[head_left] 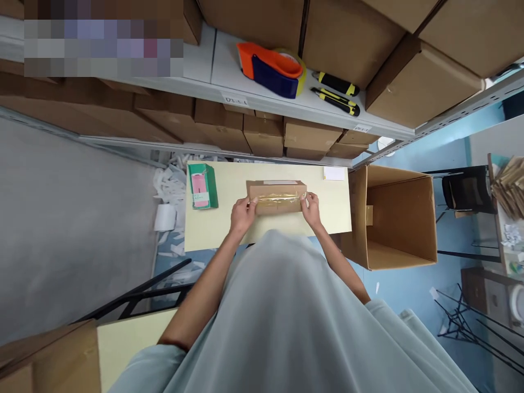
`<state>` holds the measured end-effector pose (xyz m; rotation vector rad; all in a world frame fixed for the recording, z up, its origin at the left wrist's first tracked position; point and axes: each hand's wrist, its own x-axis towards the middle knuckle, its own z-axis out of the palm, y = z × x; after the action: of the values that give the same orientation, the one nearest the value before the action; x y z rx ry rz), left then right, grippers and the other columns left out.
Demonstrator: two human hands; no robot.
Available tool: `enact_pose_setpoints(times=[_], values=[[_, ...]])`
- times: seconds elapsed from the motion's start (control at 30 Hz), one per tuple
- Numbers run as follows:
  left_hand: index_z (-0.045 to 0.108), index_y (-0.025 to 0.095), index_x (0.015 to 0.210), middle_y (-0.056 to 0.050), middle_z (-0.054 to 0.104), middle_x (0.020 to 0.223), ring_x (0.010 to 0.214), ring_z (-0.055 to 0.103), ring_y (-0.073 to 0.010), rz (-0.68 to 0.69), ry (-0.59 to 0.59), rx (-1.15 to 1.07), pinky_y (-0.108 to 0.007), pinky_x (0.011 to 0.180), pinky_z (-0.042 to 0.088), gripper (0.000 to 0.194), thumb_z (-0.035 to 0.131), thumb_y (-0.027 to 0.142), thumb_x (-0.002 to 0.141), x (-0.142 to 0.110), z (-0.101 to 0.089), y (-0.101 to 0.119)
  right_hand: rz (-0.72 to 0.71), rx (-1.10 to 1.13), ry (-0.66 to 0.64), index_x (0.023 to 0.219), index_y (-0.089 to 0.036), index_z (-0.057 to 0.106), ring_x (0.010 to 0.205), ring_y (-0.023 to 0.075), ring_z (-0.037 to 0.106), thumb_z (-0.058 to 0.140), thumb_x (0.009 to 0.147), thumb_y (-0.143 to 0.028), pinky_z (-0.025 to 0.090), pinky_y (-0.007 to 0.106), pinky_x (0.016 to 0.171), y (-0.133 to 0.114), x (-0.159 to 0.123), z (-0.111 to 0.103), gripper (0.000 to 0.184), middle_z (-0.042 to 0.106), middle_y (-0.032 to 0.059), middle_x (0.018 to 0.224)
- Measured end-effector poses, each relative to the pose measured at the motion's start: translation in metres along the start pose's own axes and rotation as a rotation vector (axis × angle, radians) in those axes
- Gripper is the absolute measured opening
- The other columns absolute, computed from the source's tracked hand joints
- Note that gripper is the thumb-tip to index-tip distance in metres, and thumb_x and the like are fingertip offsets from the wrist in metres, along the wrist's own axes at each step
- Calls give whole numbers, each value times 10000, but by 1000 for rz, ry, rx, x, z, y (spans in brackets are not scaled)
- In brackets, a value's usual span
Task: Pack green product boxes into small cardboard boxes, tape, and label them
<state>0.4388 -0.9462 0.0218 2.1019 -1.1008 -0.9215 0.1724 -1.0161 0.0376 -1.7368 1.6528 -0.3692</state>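
A long, narrow cardboard box (277,189) lies on the pale yellow table (229,229) in front of me. Shiny clear tape (279,200) runs along its near side, and a whitish strip shows on its top. My left hand (243,214) grips the box's left end, thumb and fingers closed at the near corner. At the right end, my right hand (311,209) pinches the near corner in the same way. The undersides of the fingers are hidden.
A green box with a pink panel (200,186) and a white label (334,173) lie on the table. Above, a shelf (196,68) bears an orange tape dispenser (270,68), yellow-black cutters (336,93) and cartons. A large open carton (401,218) stands at the right.
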Motion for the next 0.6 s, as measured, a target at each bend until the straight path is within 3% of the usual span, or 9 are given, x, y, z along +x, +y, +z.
enact_pose_setpoints(times=[0.1, 0.17, 0.3, 0.47, 0.6], values=[[796, 201, 1255, -119, 752, 1207, 978, 738, -246, 112, 95, -85, -386, 982, 624, 392, 664, 456, 988, -12, -15, 1, -51, 77, 73, 1469, -159, 694, 1277, 311, 672, 543, 1077, -414, 568, 476, 1165, -2, -18, -9, 492, 640, 217, 1453], [785, 208, 1323, -116, 758, 1311, 987, 770, -234, 116, 85, -114, -386, 1019, 630, 426, 677, 423, 971, -19, -20, -3, -67, 94, 76, 1511, -188, 671, 1218, 297, 688, 587, 1063, -414, 595, 460, 1128, -1, -30, -11, 508, 641, 193, 1442], [762, 211, 1367, -134, 792, 1393, 1150, 814, -291, -24, -70, -127, -415, 1094, 620, 500, 640, 268, 886, -30, -13, -28, -17, 39, -9, 1468, -195, 704, 1217, 291, 712, 655, 1043, -447, 600, 435, 1135, 9, -46, 1, 497, 670, 176, 1439], [799, 239, 1182, -131, 860, 1211, 1190, 816, -348, -205, -207, -90, -489, 1138, 604, 449, 638, 205, 764, -34, -4, -61, 105, -2, -235, 1265, -164, 772, 1186, 285, 759, 784, 958, -504, 619, 403, 1077, 32, -49, 22, 458, 750, 165, 1339], [752, 193, 1311, -189, 825, 1339, 1259, 796, -331, -202, -163, -99, -514, 1174, 585, 539, 601, 224, 794, -11, -9, -66, 205, 97, -125, 1456, -79, 670, 1294, 288, 756, 654, 1033, -546, 617, 369, 1069, 34, -27, 21, 630, 711, 252, 1498]])
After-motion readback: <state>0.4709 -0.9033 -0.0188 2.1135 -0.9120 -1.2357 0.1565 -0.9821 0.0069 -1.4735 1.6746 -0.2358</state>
